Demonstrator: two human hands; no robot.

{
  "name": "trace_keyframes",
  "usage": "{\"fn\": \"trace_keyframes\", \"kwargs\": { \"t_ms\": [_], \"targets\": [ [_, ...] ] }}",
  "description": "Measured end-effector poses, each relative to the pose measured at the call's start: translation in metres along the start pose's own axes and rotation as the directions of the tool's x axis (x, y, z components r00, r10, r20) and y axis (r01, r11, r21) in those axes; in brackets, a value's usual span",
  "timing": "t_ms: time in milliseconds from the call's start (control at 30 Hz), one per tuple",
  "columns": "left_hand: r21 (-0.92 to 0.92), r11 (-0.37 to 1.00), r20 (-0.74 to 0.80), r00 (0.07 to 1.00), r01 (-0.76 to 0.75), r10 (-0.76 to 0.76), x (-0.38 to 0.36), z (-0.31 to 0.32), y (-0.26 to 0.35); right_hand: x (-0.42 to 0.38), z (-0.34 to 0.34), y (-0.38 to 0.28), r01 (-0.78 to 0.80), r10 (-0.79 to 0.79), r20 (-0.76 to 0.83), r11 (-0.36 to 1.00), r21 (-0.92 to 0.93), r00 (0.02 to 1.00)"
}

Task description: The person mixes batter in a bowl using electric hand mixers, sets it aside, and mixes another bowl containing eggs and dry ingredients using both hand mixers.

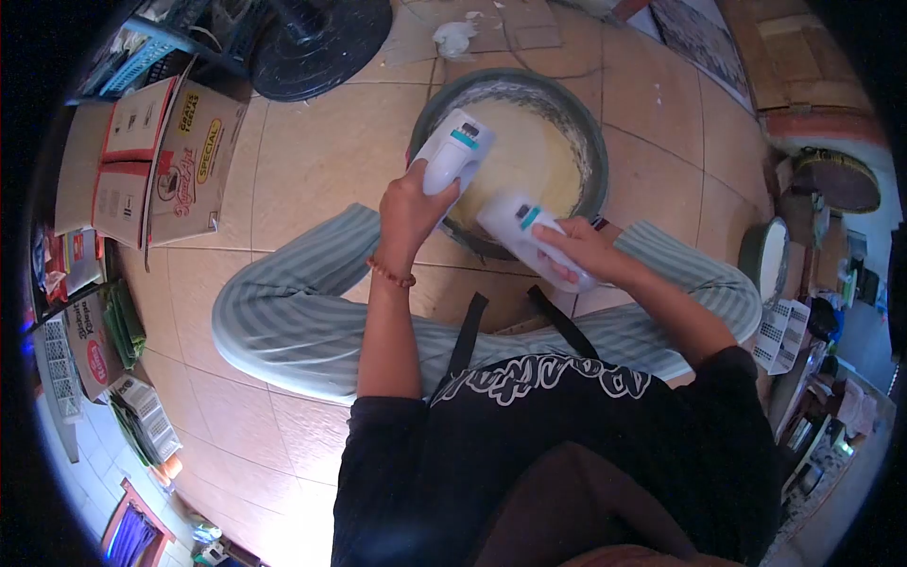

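My left hand (408,206), with a beaded bracelet on its wrist, is closed round the handle of a white hand mixer (457,151) with a teal stripe. That mixer is over the left side of a large dark basin (595,161). Fingers wrapped round its handle, my right hand (584,249) holds a second white hand mixer (520,227), slightly blurred, at the basin's near edge. Pale yellow batter (529,142) fills the basin, and whitish smears coat its inner wall. The beaters of both mixers are hidden under their bodies.
The basin stands on a tiled floor (312,142) in front of my crossed legs (302,293). Printed cardboard boxes (189,161) are at the left. A round black stand base (321,57) lies beyond them. Another basin (773,260) with pale contents is at the right.
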State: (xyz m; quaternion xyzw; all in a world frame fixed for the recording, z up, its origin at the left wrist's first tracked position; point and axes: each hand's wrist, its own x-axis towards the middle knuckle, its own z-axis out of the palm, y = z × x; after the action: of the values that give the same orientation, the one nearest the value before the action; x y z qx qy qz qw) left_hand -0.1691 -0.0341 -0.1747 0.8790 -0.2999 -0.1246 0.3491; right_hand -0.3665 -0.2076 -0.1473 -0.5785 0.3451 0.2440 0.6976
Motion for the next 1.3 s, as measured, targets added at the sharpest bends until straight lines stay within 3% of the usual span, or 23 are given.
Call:
{"fn": "trace_keyframes", "kwargs": {
  "t_ms": [100,200,367,467,667,867,967,1067,1167,1300],
  "targets": [
    [-0.025,1.0,0.001,1.0,0.011,-0.011,-0.001,-0.004,0.004,0.014,-0.014,0.013,0.061,-0.028,-0.121,0.958,0.281,0.992],
    [-0.011,1.0,-0.007,1.0,-0.013,0.013,-0.002,-0.005,0.003,0.014,-0.018,0.005,0.13,-0.003,-0.223,0.82,0.557,0.975],
    [-0.001,1.0,0.076,0.997,0.003,-0.003,-0.005,-0.007,0.004,0.019,-0.046,0.005,0.307,-0.092,-0.35,0.711,0.633,0.932],
    [-0.007,1.0,0.174,0.985,-0.005,0.006,-0.009,-0.011,0.007,0.018,-0.067,-0.002,0.337,-0.064,-0.411,0.691,0.64,0.91],
    [0.02,0.982,0.379,0.91,-0.186,0.165,-0.023,0.002,0.018,0.028,-0.104,-0.024,0.425,-0.22,-0.534,0.855,0.298,0.816],
    [-0.033,0.944,0.502,0.812,-0.327,0.299,-0.038,0.026,0.037,0.062,-0.138,-0.058,0.427,-0.365,-0.501,0.904,0.009,0.784],
    [-0.082,0.943,0.58,0.754,-0.323,0.309,-0.04,0.038,0.047,0.083,-0.142,-0.084,0.382,-0.356,-0.381,0.924,-0.01,0.853],
    [-0.144,0.944,0.632,0.707,-0.296,0.318,-0.041,0.05,0.055,0.104,-0.122,-0.122,0.294,-0.338,-0.329,0.939,-0.179,0.882],
    [-0.212,0.94,0.624,0.704,-0.266,0.34,-0.048,0.062,0.063,0.125,-0.101,-0.155,0.297,-0.327,-0.128,0.932,-0.206,0.936],
    [-0.287,0.924,0.626,0.68,-0.253,0.381,-0.055,0.074,0.065,0.142,-0.085,-0.187,0.259,-0.227,0.126,0.878,-0.402,0.966]
  ]
}}
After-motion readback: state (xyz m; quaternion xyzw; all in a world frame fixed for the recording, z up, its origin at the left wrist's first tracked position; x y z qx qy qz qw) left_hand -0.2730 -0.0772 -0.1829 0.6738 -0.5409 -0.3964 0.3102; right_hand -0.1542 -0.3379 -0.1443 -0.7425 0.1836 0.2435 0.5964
